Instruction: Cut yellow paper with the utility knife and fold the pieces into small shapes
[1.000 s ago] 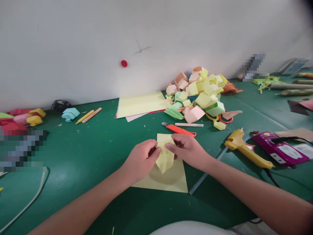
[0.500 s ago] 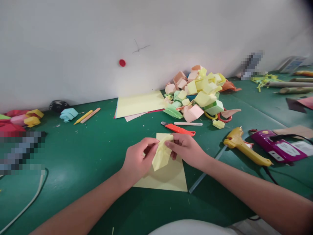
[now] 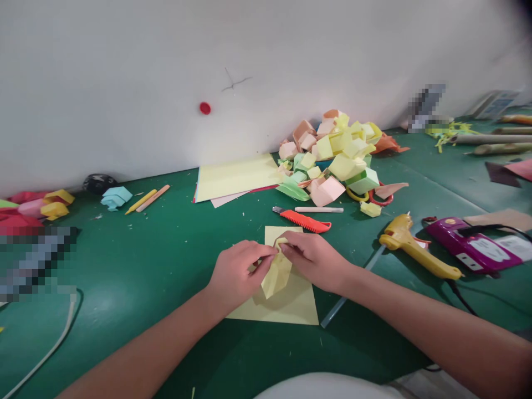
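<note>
A small folded piece of yellow paper [image 3: 276, 274] is pinched between both hands just above a flat yellow sheet [image 3: 291, 305] on the green table. My left hand [image 3: 236, 274] grips its left side with curled fingers. My right hand [image 3: 313, 257] pinches the top of the piece with thumb and fingertips. The pointed lower end of the folded piece hangs down over the flat sheet.
An orange utility knife [image 3: 303, 220] and a white pen [image 3: 319, 210] lie just beyond the hands. A pile of folded paper boxes [image 3: 332, 160] and a stack of sheets [image 3: 236, 177] sit by the wall. A yellow glue gun [image 3: 415, 249] and a purple device [image 3: 474, 244] lie to the right.
The hands have closed in together on the top of the folded piece and lowered it slightly; the piece looks more bunched at its top than before.
</note>
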`<state>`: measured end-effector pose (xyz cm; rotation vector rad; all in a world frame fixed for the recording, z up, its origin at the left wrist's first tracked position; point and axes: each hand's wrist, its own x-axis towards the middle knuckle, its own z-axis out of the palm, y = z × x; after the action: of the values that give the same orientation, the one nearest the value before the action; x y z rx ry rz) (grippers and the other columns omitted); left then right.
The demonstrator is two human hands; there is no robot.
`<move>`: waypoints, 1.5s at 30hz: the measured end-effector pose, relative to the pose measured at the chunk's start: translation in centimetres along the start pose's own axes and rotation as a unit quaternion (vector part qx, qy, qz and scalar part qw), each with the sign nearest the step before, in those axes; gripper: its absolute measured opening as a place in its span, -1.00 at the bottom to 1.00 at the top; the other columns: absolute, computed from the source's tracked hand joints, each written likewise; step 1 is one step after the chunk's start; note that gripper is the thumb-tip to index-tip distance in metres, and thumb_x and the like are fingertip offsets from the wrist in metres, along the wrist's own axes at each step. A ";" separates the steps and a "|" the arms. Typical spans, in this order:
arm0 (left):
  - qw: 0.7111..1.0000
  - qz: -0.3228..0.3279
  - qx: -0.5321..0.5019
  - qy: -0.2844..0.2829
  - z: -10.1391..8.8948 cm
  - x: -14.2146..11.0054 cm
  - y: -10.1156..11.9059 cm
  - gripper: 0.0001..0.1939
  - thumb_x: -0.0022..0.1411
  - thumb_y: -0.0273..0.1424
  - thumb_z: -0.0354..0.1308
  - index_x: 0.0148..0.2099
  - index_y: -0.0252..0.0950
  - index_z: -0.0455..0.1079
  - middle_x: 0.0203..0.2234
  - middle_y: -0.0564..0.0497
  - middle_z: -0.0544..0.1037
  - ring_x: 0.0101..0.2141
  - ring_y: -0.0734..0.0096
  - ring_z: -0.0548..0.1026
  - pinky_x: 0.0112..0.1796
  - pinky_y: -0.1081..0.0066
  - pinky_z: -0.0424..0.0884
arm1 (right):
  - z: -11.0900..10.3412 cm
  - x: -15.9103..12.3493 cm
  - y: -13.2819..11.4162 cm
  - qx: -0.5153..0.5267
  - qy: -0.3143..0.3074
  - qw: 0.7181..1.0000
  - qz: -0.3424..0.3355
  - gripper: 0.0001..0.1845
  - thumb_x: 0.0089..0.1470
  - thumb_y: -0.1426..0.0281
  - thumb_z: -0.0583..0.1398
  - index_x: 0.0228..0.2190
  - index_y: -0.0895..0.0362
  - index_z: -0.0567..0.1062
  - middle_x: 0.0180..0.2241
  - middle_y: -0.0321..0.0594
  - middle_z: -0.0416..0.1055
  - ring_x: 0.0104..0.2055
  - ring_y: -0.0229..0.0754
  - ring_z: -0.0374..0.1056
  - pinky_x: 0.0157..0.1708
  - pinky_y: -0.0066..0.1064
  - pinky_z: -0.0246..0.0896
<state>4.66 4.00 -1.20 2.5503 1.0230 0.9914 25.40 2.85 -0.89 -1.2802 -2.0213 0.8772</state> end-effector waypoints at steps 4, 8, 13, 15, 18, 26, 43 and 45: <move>0.999 -0.047 -0.011 -0.018 0.0 -0.1 0.0 -0.94 0.31 -0.39 0.17 -0.21 -0.20 0.47 -0.41 0.13 0.59 -0.44 0.51 0.50 -0.44 0.53 0.32 | -0.4 0.1 -0.1 -0.013 -0.032 0.997 -0.062 -0.81 0.29 0.47 0.01 -0.30 0.11 0.39 -0.35 -0.23 0.39 -0.33 -0.18 0.27 -0.35 -0.36 0.12; 0.995 -0.096 -0.033 -0.027 0.2 0.0 0.0 -0.94 0.27 -0.34 0.20 -0.25 -0.21 0.42 -0.47 0.16 0.55 -0.48 0.51 0.48 -0.46 0.53 0.31 | -0.4 0.0 0.0 -0.038 -0.039 0.994 -0.099 -0.80 0.21 0.56 0.05 -0.20 0.14 0.42 -0.26 -0.17 0.43 -0.23 -0.14 0.31 -0.27 -0.34 0.17; 0.992 -0.112 -0.044 -0.044 0.3 0.2 0.0 -0.91 0.25 -0.35 0.18 -0.32 -0.21 0.40 -0.47 0.16 0.53 -0.49 0.52 0.43 -0.46 0.52 0.28 | -0.4 -0.1 0.1 -0.056 -0.052 0.991 -0.113 -0.82 0.21 0.54 0.09 -0.17 0.15 0.44 -0.26 -0.17 0.44 -0.26 -0.15 0.31 -0.30 -0.35 0.17; 0.986 -0.142 -0.064 -0.065 0.3 0.3 0.1 -0.92 0.23 -0.35 0.19 -0.31 -0.22 0.38 -0.48 0.16 0.51 -0.51 0.53 0.41 -0.47 0.51 0.27 | -0.4 -0.1 0.1 -0.066 -0.057 0.990 -0.113 -0.84 0.22 0.52 0.11 -0.17 0.15 0.46 -0.27 -0.16 0.45 -0.27 -0.15 0.31 -0.32 -0.35 0.17; 0.975 -0.177 -0.087 -0.101 0.3 0.5 0.2 -0.90 0.19 -0.36 0.20 -0.34 -0.22 0.34 -0.53 0.18 0.44 -0.54 0.53 0.38 -0.50 0.51 0.24 | -0.5 -0.1 0.1 -0.071 -0.067 0.985 -0.144 -0.82 0.24 0.54 0.08 -0.22 0.17 0.48 -0.29 -0.15 0.47 -0.25 -0.13 0.31 -0.24 -0.29 0.20; 0.972 -0.184 -0.075 -0.123 0.5 0.5 0.3 -0.87 0.12 -0.42 0.19 -0.39 -0.23 0.26 -0.56 0.18 0.38 -0.53 0.50 0.33 -0.50 0.49 0.19 | -0.5 0.0 -0.2 -0.120 -0.085 0.976 -0.162 -0.72 0.30 0.52 0.04 -0.32 0.13 0.54 -0.24 -0.11 0.47 -0.18 -0.06 0.26 -0.11 -0.16 0.16; 0.971 -0.189 -0.094 -0.113 0.6 0.7 -0.3 -0.88 0.20 -0.34 0.23 -0.38 -0.24 0.43 -0.57 0.16 0.45 -0.55 0.51 0.33 -0.50 0.50 0.18 | 0.8 0.1 0.2 0.075 0.000 0.996 0.038 -0.78 0.04 0.51 0.21 -0.23 0.03 0.51 -0.29 -0.28 0.52 -0.29 -0.20 0.39 -0.27 -0.36 0.30; 0.971 -0.187 -0.097 -0.112 0.6 0.6 -0.3 -0.89 0.18 -0.37 0.23 -0.39 -0.25 0.42 -0.55 0.15 0.46 -0.54 0.51 0.34 -0.50 0.50 0.19 | 0.8 0.1 0.2 0.070 -0.003 0.996 0.053 -0.82 0.03 0.50 0.21 -0.29 0.04 0.54 -0.32 -0.29 0.53 -0.31 -0.21 0.40 -0.32 -0.37 0.28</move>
<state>5.22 4.68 -1.45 2.1447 1.2125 0.6484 24.87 2.87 -1.51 -1.3167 -1.8741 1.0546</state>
